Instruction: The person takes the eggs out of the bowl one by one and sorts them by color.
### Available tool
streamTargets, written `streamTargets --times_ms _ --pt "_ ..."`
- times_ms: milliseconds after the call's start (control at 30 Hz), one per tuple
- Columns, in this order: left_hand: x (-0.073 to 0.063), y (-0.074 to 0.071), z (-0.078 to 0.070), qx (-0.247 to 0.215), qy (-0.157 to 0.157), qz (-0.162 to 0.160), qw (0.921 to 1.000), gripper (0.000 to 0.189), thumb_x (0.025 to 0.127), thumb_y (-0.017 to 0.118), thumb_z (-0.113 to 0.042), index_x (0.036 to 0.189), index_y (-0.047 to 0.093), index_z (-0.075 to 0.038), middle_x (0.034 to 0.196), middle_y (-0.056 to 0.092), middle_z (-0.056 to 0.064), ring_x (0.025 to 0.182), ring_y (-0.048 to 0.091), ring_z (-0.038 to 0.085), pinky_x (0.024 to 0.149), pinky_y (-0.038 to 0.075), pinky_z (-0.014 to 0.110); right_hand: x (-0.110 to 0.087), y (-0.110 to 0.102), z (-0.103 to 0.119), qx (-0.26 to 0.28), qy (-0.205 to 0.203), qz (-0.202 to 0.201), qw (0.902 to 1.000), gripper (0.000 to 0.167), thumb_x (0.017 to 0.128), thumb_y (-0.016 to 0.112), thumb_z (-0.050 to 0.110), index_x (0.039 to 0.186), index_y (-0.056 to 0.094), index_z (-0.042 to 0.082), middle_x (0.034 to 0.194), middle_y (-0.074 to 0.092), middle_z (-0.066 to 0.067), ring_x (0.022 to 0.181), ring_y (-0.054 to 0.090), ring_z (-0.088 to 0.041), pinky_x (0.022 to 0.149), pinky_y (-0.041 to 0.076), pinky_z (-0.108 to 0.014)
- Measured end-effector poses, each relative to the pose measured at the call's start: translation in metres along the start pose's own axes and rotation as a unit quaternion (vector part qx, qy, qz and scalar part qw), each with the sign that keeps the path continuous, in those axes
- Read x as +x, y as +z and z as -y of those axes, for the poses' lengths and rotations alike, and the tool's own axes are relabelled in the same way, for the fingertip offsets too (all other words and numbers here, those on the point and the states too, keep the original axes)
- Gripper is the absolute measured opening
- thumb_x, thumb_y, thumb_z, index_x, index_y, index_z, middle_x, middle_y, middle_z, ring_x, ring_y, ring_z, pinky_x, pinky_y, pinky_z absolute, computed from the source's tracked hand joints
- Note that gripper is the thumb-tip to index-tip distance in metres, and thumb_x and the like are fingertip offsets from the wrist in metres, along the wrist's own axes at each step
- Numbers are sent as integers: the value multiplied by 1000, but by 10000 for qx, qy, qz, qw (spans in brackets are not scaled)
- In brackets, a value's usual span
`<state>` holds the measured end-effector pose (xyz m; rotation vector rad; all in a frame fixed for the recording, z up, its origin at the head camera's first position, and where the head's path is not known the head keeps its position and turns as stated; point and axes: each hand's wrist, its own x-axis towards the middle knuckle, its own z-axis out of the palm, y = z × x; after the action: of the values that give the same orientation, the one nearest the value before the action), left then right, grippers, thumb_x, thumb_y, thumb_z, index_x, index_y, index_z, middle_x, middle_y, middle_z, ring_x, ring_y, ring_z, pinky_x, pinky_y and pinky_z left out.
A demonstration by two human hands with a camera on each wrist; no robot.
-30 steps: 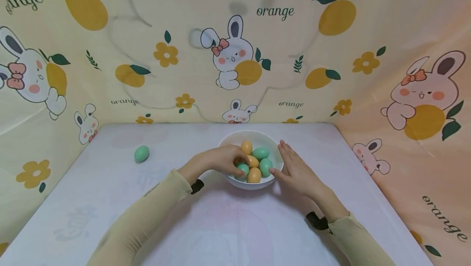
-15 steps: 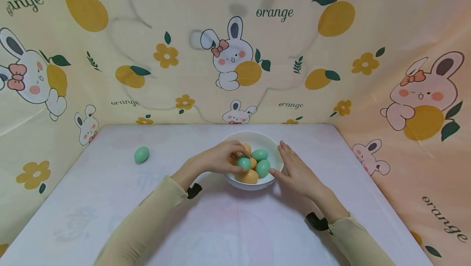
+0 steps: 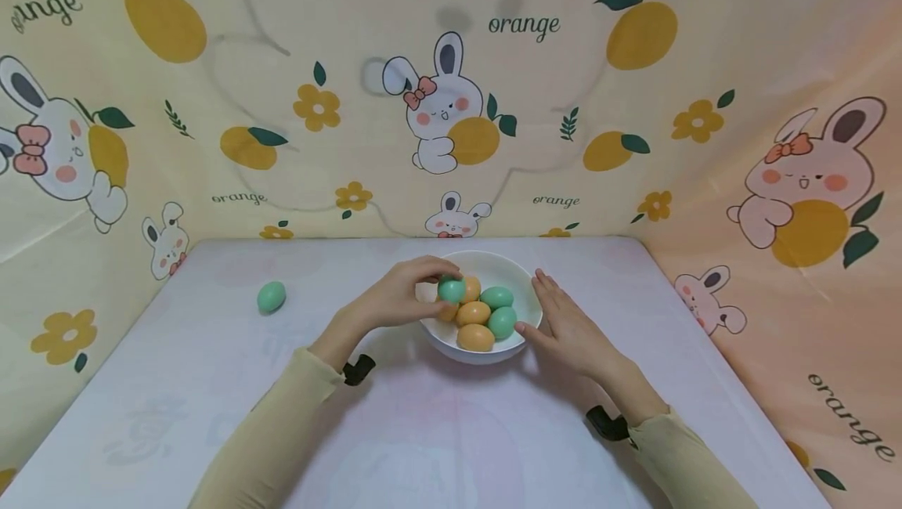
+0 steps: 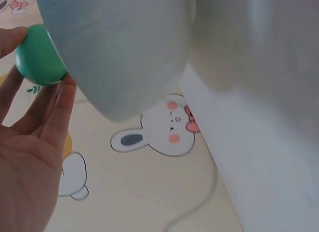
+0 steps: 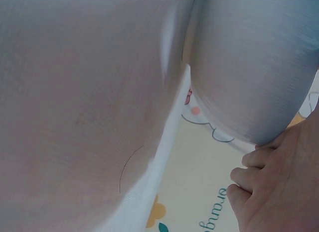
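Note:
A white bowl (image 3: 517,278) stands on the table with several orange and green eggs inside. Over its left side, my left hand (image 3: 396,294) pinches a green egg (image 3: 452,290) between thumb and fingers. The left wrist view shows that same green egg (image 4: 40,58) in the fingers beside the bowl's outer wall (image 4: 124,53). My right hand (image 3: 574,330) rests with extended fingers against the bowl's right rim. In the bowl lie an orange egg (image 3: 475,337) at the front and a green egg (image 3: 503,323) at the right.
Another green egg (image 3: 271,297) lies alone on the white tabletop (image 3: 395,431), at the back left. A printed cloth (image 3: 310,39) hangs behind the table and along both sides. Each wrist wears a black strap-on camera (image 3: 607,423).
The left hand has lifted a green egg from the front left of the bowl, up and leftward. An orange egg has shifted at the bowl's front. The right hand stays in place.

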<state>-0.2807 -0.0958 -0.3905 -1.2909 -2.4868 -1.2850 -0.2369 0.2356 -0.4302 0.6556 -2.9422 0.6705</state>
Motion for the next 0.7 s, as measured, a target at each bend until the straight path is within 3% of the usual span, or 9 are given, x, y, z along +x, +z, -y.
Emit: streamTargets --times_ms 400,700 --pt "-22 -21 18 454 4 -677 9967 54 85 82 -1 136 63 -1 139 63 12 125 62 27 106 52 38 -1 0 0 -44 20 -40 10000 98 101 55 62 164 16 -2 173 9 -17 159 12 -39 125 18 -60" --pt "-45 -47 29 917 -237 -770 9925 55 83 84 -1 135 63 1 139 63 15 126 61 32 102 54 48 0 0 0 -60 27 -16 10000 98 101 54 63 164 16 -1 173 9 -16 159 12 -38 124 19 -60"
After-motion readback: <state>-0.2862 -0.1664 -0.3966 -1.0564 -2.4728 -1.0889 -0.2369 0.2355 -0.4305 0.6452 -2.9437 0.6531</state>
